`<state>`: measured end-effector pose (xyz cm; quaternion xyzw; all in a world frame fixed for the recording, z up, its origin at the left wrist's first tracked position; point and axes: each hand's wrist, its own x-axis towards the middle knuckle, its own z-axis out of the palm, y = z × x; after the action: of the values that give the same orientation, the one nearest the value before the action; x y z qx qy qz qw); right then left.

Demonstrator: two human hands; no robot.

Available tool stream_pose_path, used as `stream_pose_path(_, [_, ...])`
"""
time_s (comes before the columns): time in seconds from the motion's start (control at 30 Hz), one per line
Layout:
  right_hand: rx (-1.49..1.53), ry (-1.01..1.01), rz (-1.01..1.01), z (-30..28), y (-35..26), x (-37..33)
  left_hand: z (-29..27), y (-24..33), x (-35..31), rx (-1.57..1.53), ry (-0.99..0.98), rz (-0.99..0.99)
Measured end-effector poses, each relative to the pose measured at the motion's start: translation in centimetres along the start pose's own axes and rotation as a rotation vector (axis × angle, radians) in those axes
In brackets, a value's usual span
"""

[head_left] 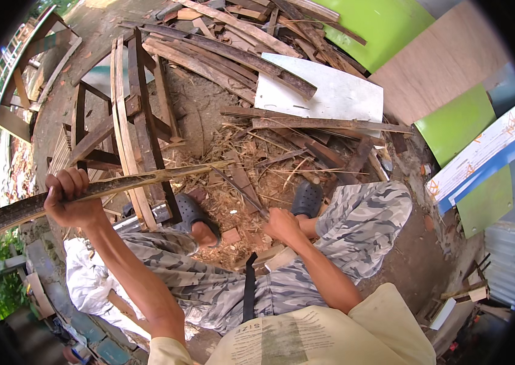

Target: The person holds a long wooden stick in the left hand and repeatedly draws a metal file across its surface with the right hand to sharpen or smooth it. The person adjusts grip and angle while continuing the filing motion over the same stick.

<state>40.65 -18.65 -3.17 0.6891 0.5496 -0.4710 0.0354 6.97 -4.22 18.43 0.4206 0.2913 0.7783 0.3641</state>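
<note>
My left hand (73,199) is closed around a long strip of wood (129,182), dark and weathered at the left end and cut to pale wood toward its tapered right end. The strip lies slantwise across a propped wooden frame (142,131). In my right hand (283,226), fingers wrapped round the grip, is a machete (240,191) with a narrow dark blade pointing up and left. Its tip is just below the strip's pale end; whether they touch I cannot tell. The machete's handle is mostly hidden by my fingers.
Wood shavings (233,213) cover the ground between my clogs (193,216). Ahead are a heap of old boards (221,52) and a white panel (324,91). Green sheets (461,125) and a brown plywood sheet (440,58) lie to the right. A white sack (84,277) is beside my left leg.
</note>
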Motion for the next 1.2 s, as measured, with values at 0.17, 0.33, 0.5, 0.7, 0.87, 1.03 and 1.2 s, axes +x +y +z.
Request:
stream_pose_path(0.17, [0.108, -0.001, -0.030, 1.1, 0.0, -0.2, 0.0, 0.1, 0.1, 0.017, 0.053, 0.008])
stream_pose_path(0.33, [0.163, -0.011, -0.002, 2.1, 0.6, 0.2, 0.0, 0.2, -0.1, -0.003, 0.022, -0.002])
stream_pose_path(0.5, [0.129, -0.091, 0.027, 1.4, 0.3, 0.4, -1.1, 0.3, -0.2, -0.006, 0.070, -0.006])
stream_pose_path(0.7, [0.318, -0.217, 0.070, -1.0, -1.2, -2.5, -1.6, 0.6, -0.6, -0.007, 0.055, 0.006])
stream_pose_path(0.87, [0.364, 0.050, -0.297, 0.6, -5.7, -5.0, -1.3, 0.6, -1.0, -0.038, 0.022, 0.006])
stream_pose_path(1.03, [0.447, 0.037, -0.361, 1.5, -9.5, -6.2, -0.3, 0.8, -1.6, -0.033, -0.004, 0.000])
stream_pose_path(1.2, [0.465, 0.155, -0.348, 3.7, -8.0, -2.9, -0.1, 0.9, -1.7, -0.116, -0.147, -0.014])
